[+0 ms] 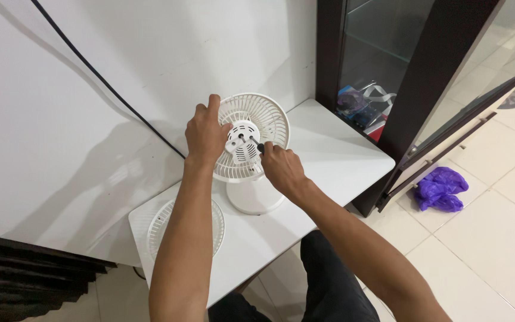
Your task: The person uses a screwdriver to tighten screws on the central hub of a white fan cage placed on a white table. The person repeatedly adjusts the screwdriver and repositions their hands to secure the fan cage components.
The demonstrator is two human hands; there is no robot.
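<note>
Your left hand (205, 134) clamps the white plastic fan's (251, 149) ribbed round grille; your right hand (281, 167) grips a thin screwdriver (254, 142) at its hub, near the bench's (329, 155) back edge.

Both hands (242, 152) on white fan (251, 149)

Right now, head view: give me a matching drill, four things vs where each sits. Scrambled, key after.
Things:
1. fan
2. loose grille
3. purple bag
4. black cable

Places:
A. on the tiled floor
B. running down the wall
C. flat on the table, under the left forearm
D. upright on the table, held by the left hand

Pairs: 1-D, 2-C, 3-A, 4-B. The right hand holds a screwdriver to the fan's hub.
</note>
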